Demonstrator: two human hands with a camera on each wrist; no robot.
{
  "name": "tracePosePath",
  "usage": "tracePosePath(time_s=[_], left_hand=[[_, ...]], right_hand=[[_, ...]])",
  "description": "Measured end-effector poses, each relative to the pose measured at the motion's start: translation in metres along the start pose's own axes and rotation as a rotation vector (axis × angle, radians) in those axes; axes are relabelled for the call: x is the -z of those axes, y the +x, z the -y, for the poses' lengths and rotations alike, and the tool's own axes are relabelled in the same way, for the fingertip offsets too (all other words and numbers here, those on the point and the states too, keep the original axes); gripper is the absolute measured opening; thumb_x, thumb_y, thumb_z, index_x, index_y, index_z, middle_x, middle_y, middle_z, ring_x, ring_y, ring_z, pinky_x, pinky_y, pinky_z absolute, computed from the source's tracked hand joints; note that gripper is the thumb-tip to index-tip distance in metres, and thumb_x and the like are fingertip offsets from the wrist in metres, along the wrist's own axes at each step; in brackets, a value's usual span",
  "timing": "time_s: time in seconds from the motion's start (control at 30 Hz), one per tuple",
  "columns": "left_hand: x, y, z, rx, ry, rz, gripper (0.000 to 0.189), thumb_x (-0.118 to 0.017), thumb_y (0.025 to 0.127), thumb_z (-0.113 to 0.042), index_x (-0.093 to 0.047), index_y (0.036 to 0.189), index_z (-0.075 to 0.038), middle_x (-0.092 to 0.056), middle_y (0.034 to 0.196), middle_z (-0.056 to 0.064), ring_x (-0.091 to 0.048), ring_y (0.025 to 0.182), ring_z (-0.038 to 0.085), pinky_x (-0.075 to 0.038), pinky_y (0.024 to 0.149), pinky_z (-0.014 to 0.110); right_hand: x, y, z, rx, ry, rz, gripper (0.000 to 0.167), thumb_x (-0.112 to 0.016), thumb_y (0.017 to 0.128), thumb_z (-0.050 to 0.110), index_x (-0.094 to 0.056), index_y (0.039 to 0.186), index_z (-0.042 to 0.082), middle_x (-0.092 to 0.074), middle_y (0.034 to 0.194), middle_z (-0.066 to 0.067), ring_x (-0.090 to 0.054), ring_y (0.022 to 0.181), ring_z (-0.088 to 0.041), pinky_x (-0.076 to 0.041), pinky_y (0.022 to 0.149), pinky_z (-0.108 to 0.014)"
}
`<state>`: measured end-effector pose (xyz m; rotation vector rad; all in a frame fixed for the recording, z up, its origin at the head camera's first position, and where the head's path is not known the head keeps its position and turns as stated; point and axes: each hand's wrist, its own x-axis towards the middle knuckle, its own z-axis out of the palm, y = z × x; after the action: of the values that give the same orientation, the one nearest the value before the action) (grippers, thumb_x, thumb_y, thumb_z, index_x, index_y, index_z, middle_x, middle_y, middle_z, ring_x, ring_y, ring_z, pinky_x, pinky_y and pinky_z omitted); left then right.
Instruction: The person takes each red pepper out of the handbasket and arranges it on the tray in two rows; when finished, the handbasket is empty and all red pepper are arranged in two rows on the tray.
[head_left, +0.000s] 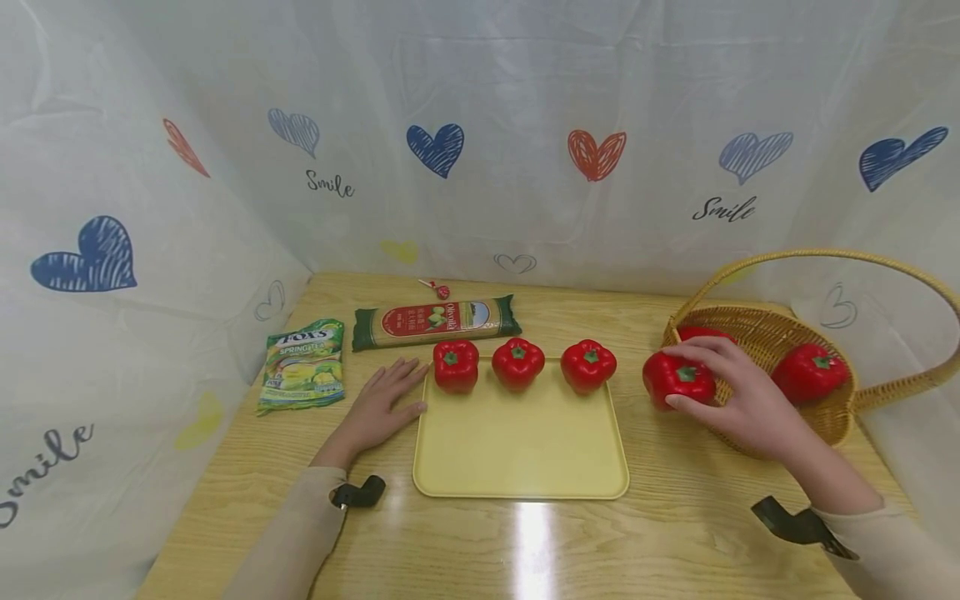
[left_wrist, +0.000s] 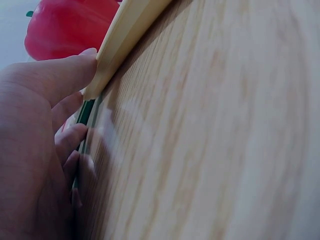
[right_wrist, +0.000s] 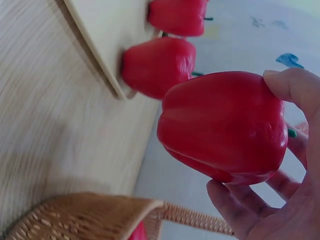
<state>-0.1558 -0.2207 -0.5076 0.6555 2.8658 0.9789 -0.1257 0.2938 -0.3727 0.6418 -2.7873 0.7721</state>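
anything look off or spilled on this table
Nothing looks spilled or damaged. The one slight oddity is the pasta packet, lying at a slant to the far edge of the yellow tray. The three tray peppers stand in a tidy row; the right hand holds another.

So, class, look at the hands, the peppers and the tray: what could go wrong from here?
The right hand holds a smooth, glossy pepper in its fingers, so it might slip. The left hand touches the tray with its thumb; a push could shift the tray and jostle the three peppers at its far edge. The basket stands close by the right hand, so a careless swing could perhaps knock it.
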Motion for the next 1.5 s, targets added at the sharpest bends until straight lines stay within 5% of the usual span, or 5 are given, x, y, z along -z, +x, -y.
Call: tracePosePath(time_s=[0.23, 0.47, 0.73, 1.5], left_hand=[[-0.001, 0.000, 0.000, 0.001, 0.000, 0.002, 0.066, -0.063, 0.100, -0.039, -0.042, 0.157, -0.014, -0.034, 0.163, 0.013, -0.018, 0.154, 0.034, -0.005, 0.126, 0.053], [-0.001, 0.000, 0.001, 0.003, 0.001, 0.004, 0.066, -0.063, 0.100, -0.040, -0.042, 0.157, -0.015, -0.034, 0.163, 0.012, -0.018, 0.155, 0.034, -0.005, 0.126, 0.053], [-0.002, 0.000, 0.001, 0.008, 0.000, 0.007, 0.066, -0.063, 0.100, -0.040, -0.042, 0.157, -0.016, -0.033, 0.164, 0.012, -0.017, 0.155, 0.034, -0.004, 0.126, 0.053], [0.000, 0.000, 0.001, -0.003, 0.012, 0.005, 0.065, -0.062, 0.100, -0.041, -0.042, 0.157, -0.015, -0.034, 0.163, 0.013, -0.018, 0.155, 0.034, -0.006, 0.126, 0.053]], right_hand=[[-0.011, 0.002, 0.010, 0.060, 0.013, -0.003, 0.059, -0.091, 0.076, 0.020, -0.068, 0.130, 0.021, -0.057, 0.129, -0.006, -0.056, 0.112, -0.029, -0.058, 0.079, -0.030], [-0.022, 0.002, 0.016, 0.015, 0.051, 0.021, 0.057, -0.091, 0.078, 0.025, -0.068, 0.130, 0.024, -0.057, 0.131, -0.003, -0.059, 0.105, -0.023, -0.057, 0.069, -0.032], [-0.037, 0.004, 0.024, 0.052, 0.083, 0.043, 0.055, -0.089, 0.080, 0.028, -0.068, 0.130, 0.025, -0.057, 0.130, -0.003, -0.056, 0.117, -0.029, -0.055, 0.086, -0.057], [-0.077, 0.010, 0.048, 0.116, 0.118, 0.096, 0.056, -0.089, 0.079, 0.031, -0.068, 0.131, 0.027, -0.058, 0.131, 0.000, -0.057, 0.119, -0.026, -0.057, 0.089, -0.051]])
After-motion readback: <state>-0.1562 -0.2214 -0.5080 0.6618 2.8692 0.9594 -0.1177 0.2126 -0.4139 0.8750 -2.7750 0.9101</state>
